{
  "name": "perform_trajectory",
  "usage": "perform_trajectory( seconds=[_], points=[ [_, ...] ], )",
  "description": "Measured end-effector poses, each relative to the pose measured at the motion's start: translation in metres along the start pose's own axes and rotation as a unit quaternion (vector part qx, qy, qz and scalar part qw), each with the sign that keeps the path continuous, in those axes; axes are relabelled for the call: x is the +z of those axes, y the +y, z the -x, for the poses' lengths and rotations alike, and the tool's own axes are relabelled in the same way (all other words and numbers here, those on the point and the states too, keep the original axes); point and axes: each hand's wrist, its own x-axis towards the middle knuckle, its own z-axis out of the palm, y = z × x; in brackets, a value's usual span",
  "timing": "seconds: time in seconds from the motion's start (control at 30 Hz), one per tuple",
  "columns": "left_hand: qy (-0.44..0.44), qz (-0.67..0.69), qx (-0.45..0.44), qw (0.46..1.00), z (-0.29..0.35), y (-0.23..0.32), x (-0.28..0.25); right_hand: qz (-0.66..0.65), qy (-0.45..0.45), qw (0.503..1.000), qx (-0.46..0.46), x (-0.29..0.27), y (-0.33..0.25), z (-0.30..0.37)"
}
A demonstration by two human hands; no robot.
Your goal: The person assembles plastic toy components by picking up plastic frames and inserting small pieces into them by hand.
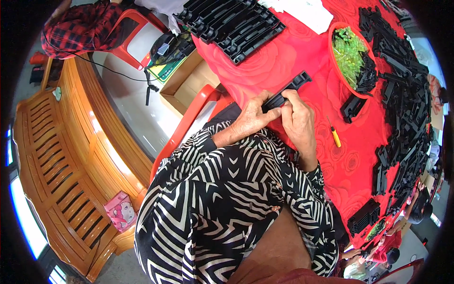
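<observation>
A long, narrow black plastic part (299, 81) is held between both hands, slanting up to the right just over the table's near edge. My left hand (255, 117) is closed around its lower end, thumb pointing toward the other hand. My right hand (299, 120) grips it from the right with bent fingers near its middle. The fingers hide much of the part's lower half. To the right of that hand, a small screwdriver with a yellow handle (336, 137) lies on the red cloth. A single black part (353, 108) rests beside the red bowl (330, 45).
Translucent green pieces (349, 54) and small black pieces fill the bowl. A large heap of black parts (402, 118) spreads along the right; rows of assembled ones (234, 26) lie at the far left. Left are a cardboard box (191, 78), red chair and wooden bench (71, 165). Other people sit nearby.
</observation>
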Motion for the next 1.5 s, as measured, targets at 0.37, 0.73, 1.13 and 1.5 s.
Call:
perform_trajectory(
  seconds=[0.37, 0.73, 1.13, 1.5],
  points=[
    [-0.029, -0.039, -0.026, 0.998, -0.003, 0.001, -0.004, -0.131, -0.026, 0.986, 0.095, 0.006, 0.011, 0.000],
    [0.111, -0.264, 0.023, 0.958, -0.018, 0.032, -0.026, -0.128, 0.111, 0.984, 0.049, 0.008, 0.000, 0.002],
    [0.253, -0.614, 0.239, 0.708, -0.106, 0.045, -0.095, -0.095, 0.105, 0.983, 0.117, 0.007, 0.015, 0.023],
    [0.235, -0.712, 0.234, 0.619, -0.141, 0.040, -0.101, -0.090, 0.097, 0.977, 0.166, 0.006, 0.033, 0.042]
  ],
)
